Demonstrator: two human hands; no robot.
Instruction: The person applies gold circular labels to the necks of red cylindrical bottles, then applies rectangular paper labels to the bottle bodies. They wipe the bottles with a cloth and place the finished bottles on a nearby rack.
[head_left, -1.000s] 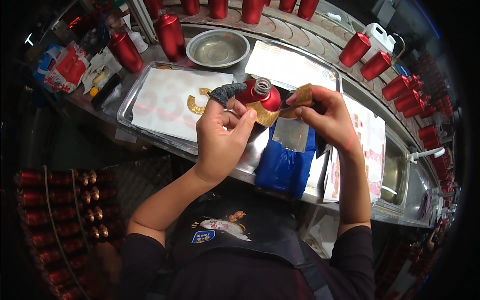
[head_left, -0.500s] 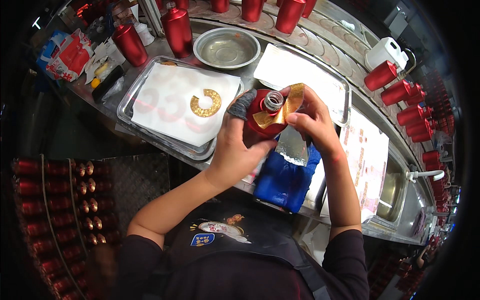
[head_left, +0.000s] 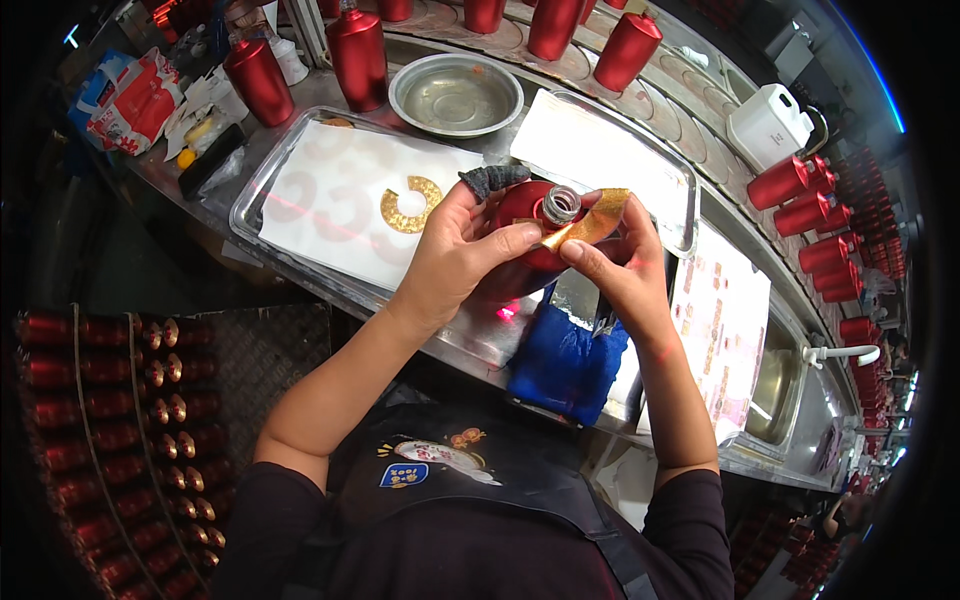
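So the person has both hands busy up at the red bottle (head_left: 530, 263), which is held over the counter (head_left: 465, 338), open mouth up and leaning a bit. The left hand (head_left: 450, 248) is gripping the bottle, thumb lying across its near side below the neck, with a dark cover (head_left: 492, 181) on one finger. Most of the other fingers are hidden, so can't tell exactly how they wrap. The right hand (head_left: 628, 255) has a shiny gold strip (head_left: 605, 215) pinched between thumb and fingers. Its curved end sticks up on the right of the neck and the other end is right by the left thumb. Can't really tell how much of it is stuck down, tbh.

Just below the bottle there's a wet blue cloth (head_left: 565, 365) at the counter's front edge. Off to the left, a gold C-shaped piece (head_left: 401, 223) lies on a white sheet (head_left: 335, 215) in a metal tray (head_left: 250, 192). Behind that sits a round metal basin (head_left: 456, 98), with two more red bottles (head_left: 357, 62) standing left of it. Over on the right: a printed sheet (head_left: 720, 320), then a sink with a white faucet (head_left: 840, 354).
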